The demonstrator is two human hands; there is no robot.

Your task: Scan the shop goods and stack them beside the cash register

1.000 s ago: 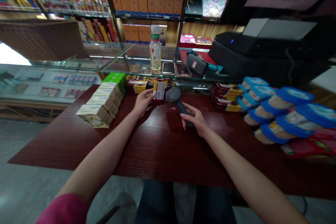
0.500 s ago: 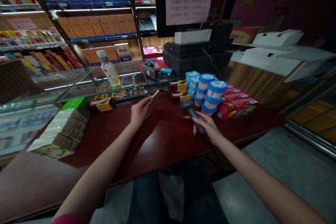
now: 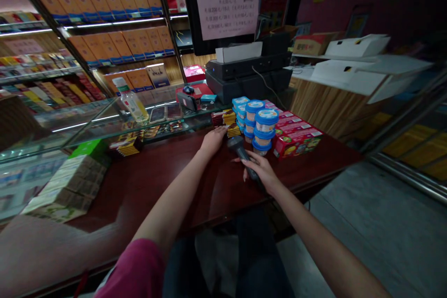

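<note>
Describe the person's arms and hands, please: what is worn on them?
No glove, ring or watch shows on the left hand or the right hand. A short pink sleeve covers the left upper arm, and the forearm below it is uncovered. The right arm shows no sleeve as far as the picture reaches.

The dark grey handheld scanner [image 3: 239, 147] slants low over the tabletop [image 3: 167, 172], its rounded head at the far end and its handle wrapped in the right hand [image 3: 260, 172], while just beside that head a short stack of dark red and yellow packs [image 3: 225, 118] lies flat, apparently touched by the left hand [image 3: 213, 139].
</note>
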